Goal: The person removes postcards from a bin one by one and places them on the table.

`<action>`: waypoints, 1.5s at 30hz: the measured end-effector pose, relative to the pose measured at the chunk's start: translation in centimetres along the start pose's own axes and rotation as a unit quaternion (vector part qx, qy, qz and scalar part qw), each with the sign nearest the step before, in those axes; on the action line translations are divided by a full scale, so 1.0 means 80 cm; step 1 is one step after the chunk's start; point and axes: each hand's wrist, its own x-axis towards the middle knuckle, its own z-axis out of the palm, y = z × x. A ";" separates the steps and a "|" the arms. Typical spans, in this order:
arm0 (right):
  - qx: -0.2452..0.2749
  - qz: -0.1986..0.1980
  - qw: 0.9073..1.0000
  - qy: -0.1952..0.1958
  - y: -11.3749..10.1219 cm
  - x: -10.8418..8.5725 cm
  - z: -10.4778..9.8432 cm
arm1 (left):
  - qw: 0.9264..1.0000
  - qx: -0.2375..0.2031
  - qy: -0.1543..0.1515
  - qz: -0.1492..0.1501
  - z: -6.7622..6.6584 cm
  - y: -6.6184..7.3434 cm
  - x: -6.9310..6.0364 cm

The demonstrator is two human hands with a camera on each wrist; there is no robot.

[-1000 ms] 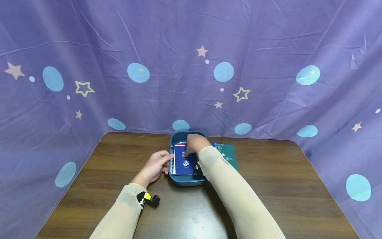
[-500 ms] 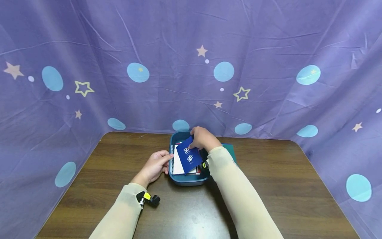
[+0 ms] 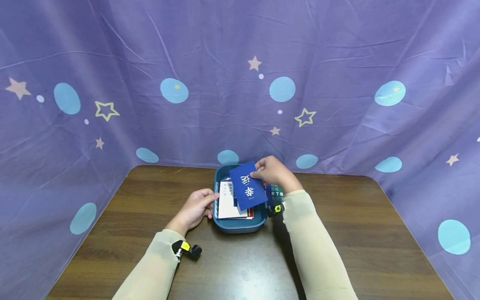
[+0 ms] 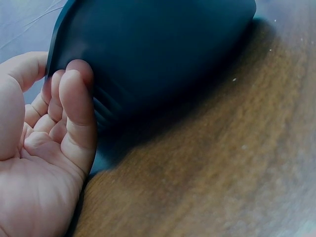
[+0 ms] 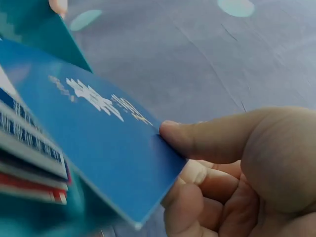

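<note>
My left hand (image 3: 196, 208) holds the left rim of a dark teal plastic basket (image 3: 240, 228), thumb over the edge. In the left wrist view its fingers press against the basket's outer wall. Between thumb and fingers, my right hand (image 3: 275, 174) pinches the upper right edge of a blue card (image 3: 240, 175) printed with white characters. The card hangs tilted over the basket's right part; the right wrist view shows the thumb on its printed face. Beneath it lies a stack of cards, a white one (image 3: 226, 210) on top and red edges below, partly hidden.
Green and blue cards (image 3: 277, 193) lie on the brown wooden table (image 3: 356, 233) to the right of the basket, mostly behind my right wrist. A purple curtain (image 3: 210, 125) stands close behind the basket.
My right hand has lifted the blue card off the stack and drawn it up and to the right, uncovering the white card. My left hand stays on the rim.
</note>
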 end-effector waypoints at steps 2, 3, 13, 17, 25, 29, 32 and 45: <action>0.018 0.002 1.000 0.011 0.011 -0.004 -0.009 | 1.000 0.000 0.004 -0.002 0.001 0.000 0.000; 0.025 0.002 1.000 0.017 0.016 -0.006 -0.013 | 1.000 -0.001 0.006 -0.004 0.001 0.000 0.000; 0.093 0.014 0.994 0.046 0.072 -0.012 -0.050 | 1.000 0.002 0.001 -0.004 0.002 0.000 0.000; 0.096 0.012 0.994 0.050 0.083 -0.016 -0.063 | 1.000 0.003 0.000 -0.001 0.000 -0.001 0.001; 0.094 0.039 0.993 0.062 0.114 -0.030 -0.089 | 1.000 0.002 0.001 -0.004 0.000 -0.002 0.004; 0.098 0.058 0.992 0.061 0.135 -0.034 -0.097 | 1.000 0.005 0.000 -0.004 -0.001 -0.002 0.003; 0.107 0.073 0.991 0.045 0.149 -0.035 -0.100 | 1.000 0.007 0.000 -0.004 -0.003 -0.002 0.003; 0.071 0.104 0.992 -0.026 0.185 -0.024 -0.088 | 1.000 0.005 -0.005 -0.005 -0.002 -0.001 0.002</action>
